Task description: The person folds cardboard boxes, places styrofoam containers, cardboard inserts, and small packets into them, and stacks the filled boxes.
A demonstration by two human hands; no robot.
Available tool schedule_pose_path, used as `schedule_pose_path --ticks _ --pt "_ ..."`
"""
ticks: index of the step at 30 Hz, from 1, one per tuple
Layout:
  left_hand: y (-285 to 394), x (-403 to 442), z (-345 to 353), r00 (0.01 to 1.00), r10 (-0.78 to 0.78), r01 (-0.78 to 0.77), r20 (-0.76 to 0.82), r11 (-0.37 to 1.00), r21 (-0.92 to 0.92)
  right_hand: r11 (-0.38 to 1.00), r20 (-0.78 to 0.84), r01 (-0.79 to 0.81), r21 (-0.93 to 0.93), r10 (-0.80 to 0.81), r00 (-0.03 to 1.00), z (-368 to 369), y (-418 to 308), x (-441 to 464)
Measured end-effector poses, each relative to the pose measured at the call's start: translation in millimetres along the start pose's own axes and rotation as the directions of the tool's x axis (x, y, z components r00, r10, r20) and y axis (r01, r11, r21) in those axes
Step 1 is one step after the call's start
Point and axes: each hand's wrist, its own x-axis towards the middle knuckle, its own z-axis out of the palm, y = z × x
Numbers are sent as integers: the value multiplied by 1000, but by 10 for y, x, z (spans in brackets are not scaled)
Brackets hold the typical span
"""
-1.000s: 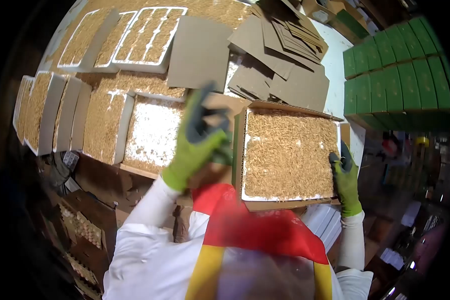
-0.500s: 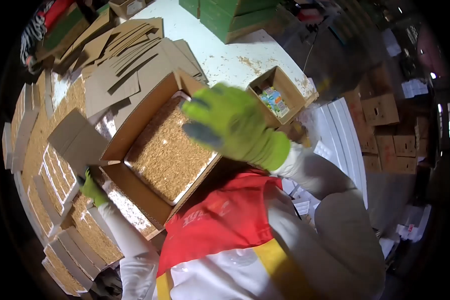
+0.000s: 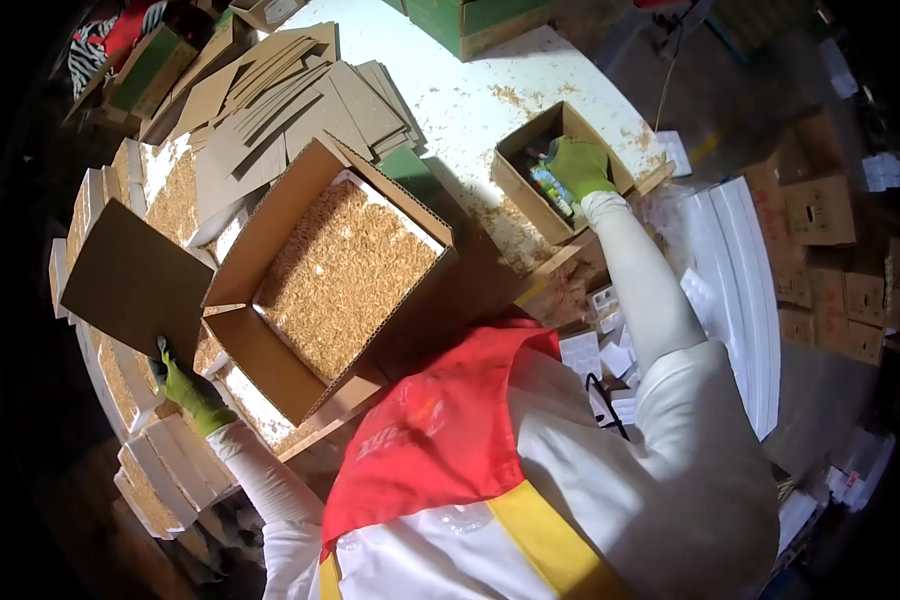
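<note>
My left hand (image 3: pixel 190 388), in a green and grey glove, grips the lower edge of a square cardboard sheet (image 3: pixel 135 285). To its right stands an open cardboard box (image 3: pixel 255 355), in which lies a white tray filled with brown husks (image 3: pixel 345 270). My right hand (image 3: pixel 578 168), gloved too, reaches into a small cardboard box (image 3: pixel 535 215) at the table's right edge. Colourful packets (image 3: pixel 550 190) lie under and beside that hand. Its fingertips are hidden inside the box.
Loose cardboard sheets (image 3: pixel 300 110) are piled behind the open box. Green boxes (image 3: pixel 470 25) stand at the table's (image 3: pixel 440 85) far side. Husk-filled white trays (image 3: pixel 165 470) crowd the left. White foam sheets (image 3: pixel 735 300) lean at the right. Part of another person (image 3: pixel 120 35) shows at the upper left.
My right hand has moved from over the husk-filled tray into the small box. The cardboard sheet in my left hand has been raised and shifted left. The view has turned towards the right.
</note>
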Motion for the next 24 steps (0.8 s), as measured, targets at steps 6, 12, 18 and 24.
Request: schedule_pose_path --ticks 6,12,18,24 --pt "-55 -337 -205 994 108 -105 13 986 -132 413 236 -196 889 -49 971 -614 -42 -296" --pt "1495 -1188 416 583 479 -804 657 457 381 251 -309 785 567 -818 485 -1503 -1939 -1065" --pt "1124 -1438 684 33 48 -928 998 373 13 376 -24 200 905 -424 905 -1517 -1720 -1170" --pt "1536 -1036 332 185 87 -613 979 789 46 256 -342 637 727 -670 659 -1713 -2008 -1249"
